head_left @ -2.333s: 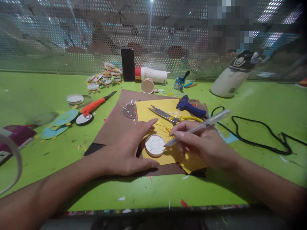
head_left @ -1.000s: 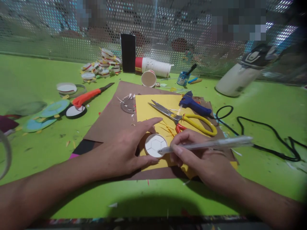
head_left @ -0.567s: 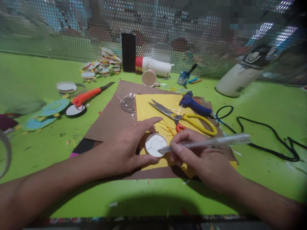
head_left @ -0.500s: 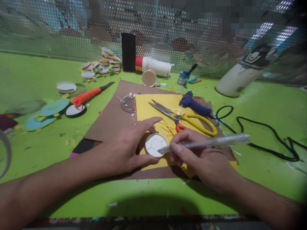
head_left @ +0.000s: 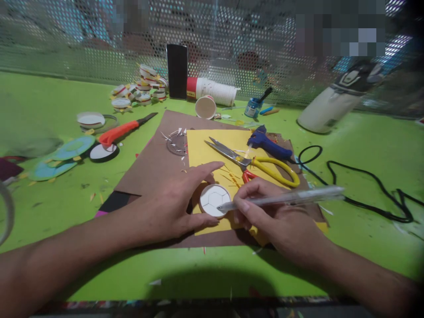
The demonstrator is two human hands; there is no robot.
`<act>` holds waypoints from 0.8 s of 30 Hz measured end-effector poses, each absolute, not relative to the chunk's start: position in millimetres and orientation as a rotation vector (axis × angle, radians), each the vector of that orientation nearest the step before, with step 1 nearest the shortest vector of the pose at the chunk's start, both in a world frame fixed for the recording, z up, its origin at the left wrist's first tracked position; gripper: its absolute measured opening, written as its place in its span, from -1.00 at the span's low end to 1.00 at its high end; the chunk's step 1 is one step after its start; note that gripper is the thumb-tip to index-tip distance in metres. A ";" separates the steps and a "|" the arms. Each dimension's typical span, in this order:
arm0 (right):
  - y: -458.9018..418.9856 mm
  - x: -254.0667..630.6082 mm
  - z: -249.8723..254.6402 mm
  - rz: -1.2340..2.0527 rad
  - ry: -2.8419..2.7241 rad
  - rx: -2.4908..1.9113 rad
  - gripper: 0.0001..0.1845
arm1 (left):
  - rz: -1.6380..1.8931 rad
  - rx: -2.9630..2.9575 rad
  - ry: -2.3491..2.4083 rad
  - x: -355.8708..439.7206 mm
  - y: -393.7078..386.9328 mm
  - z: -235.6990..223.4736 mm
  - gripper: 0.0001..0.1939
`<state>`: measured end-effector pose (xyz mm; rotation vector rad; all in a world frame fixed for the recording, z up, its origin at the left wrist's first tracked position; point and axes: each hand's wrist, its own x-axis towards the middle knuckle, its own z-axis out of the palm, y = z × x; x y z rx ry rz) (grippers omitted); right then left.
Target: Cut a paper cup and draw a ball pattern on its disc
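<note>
Bench (head_left: 185, 265): green, w/ paper scraps strewn abt; far edge runs along the perf. mesh (head_left: 215, 57).
Disc (head_left: 214, 194): 1 small white pc. w/ hexagon & lines on its face; lies flat on our yellow sheet (head_left: 198, 152), nr mid. of bench's near edge.
L hand (head_left: 168, 201): our fingers apart, curved round disc, thumb by its near rim; can't tell if they grip it.
R hand (head_left: 274, 212): our fingers clamped on 1 clear pen (head_left: 298, 195), tip at disc's face.
Brown sheet (head_left: 149, 163): under yellow sheet.
Scissors (head_left: 247, 163): on yellow sheet, blades apart, just beyond our R hand.
Glue gun (head_left: 268, 143): blue, beside scissors; black cord (head_left: 394, 218) trails toward bench's R edge.
Cutter (head_left: 121, 132): orange, L of brown sheet, blade toward far edge.
Far edge, L to R: pile of white discs (head_left: 145, 86), upright phone (head_left: 177, 70), cup stack (head_left: 212, 89) on its side, paint jar (head_left: 252, 108).
Far R corner: we see 1 white bottle (head_left: 319, 108), black-topped.
</note>
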<state>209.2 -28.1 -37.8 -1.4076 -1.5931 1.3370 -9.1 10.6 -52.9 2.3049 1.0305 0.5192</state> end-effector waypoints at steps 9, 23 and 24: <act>-27.8 209.6 -36.9 1.311 -1.607 -1.427 -0.89 | 0.510 2.326 1.022 -7.2 12.6 -52.1 -0.17; -27.6 208.6 -38.7 1.338 -1.534 -1.398 -0.88 | 0.508 2.317 1.046 -8.7 10.8 -51.4 -0.17; -27.6 208.7 -39.4 1.341 -1.540 -1.401 -0.88 | 0.510 2.317 1.044 -8.6 10.8 -51.3 -0.17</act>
